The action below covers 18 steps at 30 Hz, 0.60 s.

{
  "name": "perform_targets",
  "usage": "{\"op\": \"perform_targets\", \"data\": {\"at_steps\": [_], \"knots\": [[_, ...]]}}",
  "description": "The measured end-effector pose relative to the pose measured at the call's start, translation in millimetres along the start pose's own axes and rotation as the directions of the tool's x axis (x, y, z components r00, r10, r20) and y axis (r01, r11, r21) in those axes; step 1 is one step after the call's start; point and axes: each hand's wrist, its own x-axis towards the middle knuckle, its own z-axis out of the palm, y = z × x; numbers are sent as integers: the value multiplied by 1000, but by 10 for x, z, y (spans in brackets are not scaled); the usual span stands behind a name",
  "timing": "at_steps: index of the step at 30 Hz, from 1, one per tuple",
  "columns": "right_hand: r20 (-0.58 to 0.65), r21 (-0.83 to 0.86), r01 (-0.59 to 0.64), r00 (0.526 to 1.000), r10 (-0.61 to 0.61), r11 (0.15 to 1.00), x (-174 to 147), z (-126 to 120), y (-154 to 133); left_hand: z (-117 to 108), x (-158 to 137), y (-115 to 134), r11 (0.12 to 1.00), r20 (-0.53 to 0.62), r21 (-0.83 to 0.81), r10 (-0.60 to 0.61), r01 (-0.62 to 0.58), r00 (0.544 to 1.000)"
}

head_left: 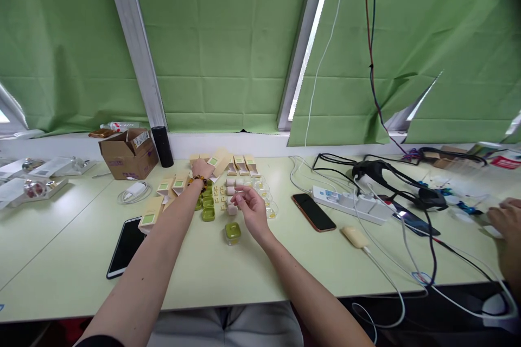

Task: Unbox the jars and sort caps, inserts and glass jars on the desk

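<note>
My left hand, with a beaded bracelet at the wrist, reaches to the back of the table. Its fingers close on a cream cardboard box with a green label, held tilted. Below it stand rows of green square lids, tiny yellowish pieces and pale pink cylinders. Over the cylinders hovers my right hand, its fingers loosely curled and apart, with nothing visible in them. Clear containers stand beyond its fingers to the right. Nearer me sits a small clear jar with a green lid.
More cream boxes stand at left, near a tablet. A brown carton and a black cylinder are at the back. To the right lie a phone, a power strip, cables and another person's hand.
</note>
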Motion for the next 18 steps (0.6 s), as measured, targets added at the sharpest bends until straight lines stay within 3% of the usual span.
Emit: {"op": "perform_targets", "data": {"at_steps": [8, 18], "knots": [[21, -28, -4, 1000, 4, 1000, -39, 2, -72, 76, 69, 53, 999, -15, 31, -39, 40, 999], [23, -54, -11, 1000, 12, 998, -31, -5, -81, 318, 144, 17, 993, 74, -64, -92, 97, 993]]}}
